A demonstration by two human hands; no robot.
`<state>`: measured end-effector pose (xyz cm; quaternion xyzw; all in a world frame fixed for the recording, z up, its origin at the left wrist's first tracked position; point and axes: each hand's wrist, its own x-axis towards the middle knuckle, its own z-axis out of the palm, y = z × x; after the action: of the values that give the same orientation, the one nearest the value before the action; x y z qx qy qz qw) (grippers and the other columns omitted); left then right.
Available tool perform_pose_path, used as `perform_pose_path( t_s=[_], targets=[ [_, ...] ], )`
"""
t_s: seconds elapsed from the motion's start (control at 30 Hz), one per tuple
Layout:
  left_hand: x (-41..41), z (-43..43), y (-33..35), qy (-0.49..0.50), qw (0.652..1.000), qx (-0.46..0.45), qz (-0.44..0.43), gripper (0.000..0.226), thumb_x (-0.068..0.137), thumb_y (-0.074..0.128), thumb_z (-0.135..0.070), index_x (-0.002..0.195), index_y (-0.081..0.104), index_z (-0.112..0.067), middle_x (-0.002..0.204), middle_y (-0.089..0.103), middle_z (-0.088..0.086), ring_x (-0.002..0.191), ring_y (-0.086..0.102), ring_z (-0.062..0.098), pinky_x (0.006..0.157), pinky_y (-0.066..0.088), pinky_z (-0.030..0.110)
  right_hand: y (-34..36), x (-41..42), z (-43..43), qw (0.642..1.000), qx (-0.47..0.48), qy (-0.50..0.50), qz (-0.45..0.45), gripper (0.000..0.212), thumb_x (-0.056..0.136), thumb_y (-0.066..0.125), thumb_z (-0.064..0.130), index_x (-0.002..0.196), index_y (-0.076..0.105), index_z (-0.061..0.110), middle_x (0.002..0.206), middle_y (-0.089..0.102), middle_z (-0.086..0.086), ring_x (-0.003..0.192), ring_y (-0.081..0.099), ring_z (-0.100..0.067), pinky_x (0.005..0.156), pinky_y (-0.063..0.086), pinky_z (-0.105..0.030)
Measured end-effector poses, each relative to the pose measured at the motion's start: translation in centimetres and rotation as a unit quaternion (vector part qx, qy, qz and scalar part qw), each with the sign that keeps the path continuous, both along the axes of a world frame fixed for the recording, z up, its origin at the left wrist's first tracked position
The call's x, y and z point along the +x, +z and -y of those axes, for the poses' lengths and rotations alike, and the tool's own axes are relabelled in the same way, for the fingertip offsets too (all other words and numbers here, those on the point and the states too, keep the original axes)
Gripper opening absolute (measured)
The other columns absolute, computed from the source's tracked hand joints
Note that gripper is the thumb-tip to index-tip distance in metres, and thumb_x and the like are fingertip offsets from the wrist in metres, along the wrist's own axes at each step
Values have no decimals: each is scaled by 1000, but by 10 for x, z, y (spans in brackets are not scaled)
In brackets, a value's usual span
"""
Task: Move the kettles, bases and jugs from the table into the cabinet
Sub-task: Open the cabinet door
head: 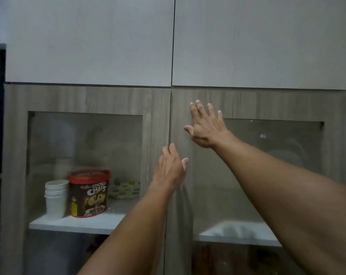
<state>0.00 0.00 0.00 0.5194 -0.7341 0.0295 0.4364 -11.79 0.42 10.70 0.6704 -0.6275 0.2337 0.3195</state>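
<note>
A tall cabinet with two wood-grain, glass-paned doors fills the view; both doors are closed. My right hand (205,126) lies flat with fingers spread on the frame of the right door (247,100), near its top left corner. Lower down, my left hand (171,167) reaches to the seam between the doors, its fingertips at the edge of the left door (156,120). Neither hand holds anything. No kettle, base, jug or table is in view.
Behind the left glass, a white shelf (79,223) carries a stack of white paper cups (55,197), a red-lidded chocolate tub (89,192) and a dotted plate (126,189). Plain grey upper doors (89,40) sit above. Something white lies behind the right glass (233,229).
</note>
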Motion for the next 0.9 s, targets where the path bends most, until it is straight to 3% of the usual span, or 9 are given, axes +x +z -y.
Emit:
perform_pose_path(
  t_s=[0.17,0.3,0.4,0.57,0.73,0.83,0.9],
  targets=[
    [20,46,6,-61,997,39,-7,50,98,55,-33,137,34,-11,140,30,15,120,49,38,96,41,45,29,36,40,999,23,-47,8,82,97,43,52,157,-1,16,166,-5,0,145,14,-40,112,26,-59],
    [23,71,8,-99,994,22,-42,53,89,69,-22,127,33,-16,140,26,11,120,43,35,100,43,47,49,53,58,997,10,-76,25,112,84,67,52,156,-10,16,165,-11,3,146,10,-43,112,25,-60],
    [21,77,4,-91,995,-8,-47,59,86,73,-24,127,32,-16,130,28,7,115,41,28,100,42,42,63,59,59,995,6,-94,22,128,67,83,53,157,-1,18,165,3,1,143,23,-38,111,27,-60],
    [20,77,-4,-93,990,-31,-103,73,82,74,-39,134,29,-15,131,32,6,113,44,26,96,43,38,72,69,57,996,-11,-71,54,119,54,92,49,146,26,14,145,34,-6,130,42,-37,106,40,-54],
    [18,62,-9,-94,985,40,-142,78,82,69,-53,135,32,-11,135,38,10,124,42,32,95,45,49,65,75,31,994,-51,-50,82,114,59,79,69,146,27,15,146,34,-6,130,41,-35,104,39,-58],
    [12,36,-19,-158,965,84,-192,70,85,69,-49,129,32,-8,121,59,20,110,59,39,83,50,43,57,76,8,991,-95,-40,89,106,64,74,70,144,28,18,146,34,-3,128,41,-33,101,40,-61],
    [11,14,-25,-146,962,54,-224,60,86,69,-47,120,38,-7,105,67,20,96,66,39,73,50,41,49,78,-11,987,-119,-38,97,102,69,72,64,147,23,20,152,28,0,129,38,-34,102,38,-62]
  ],
)
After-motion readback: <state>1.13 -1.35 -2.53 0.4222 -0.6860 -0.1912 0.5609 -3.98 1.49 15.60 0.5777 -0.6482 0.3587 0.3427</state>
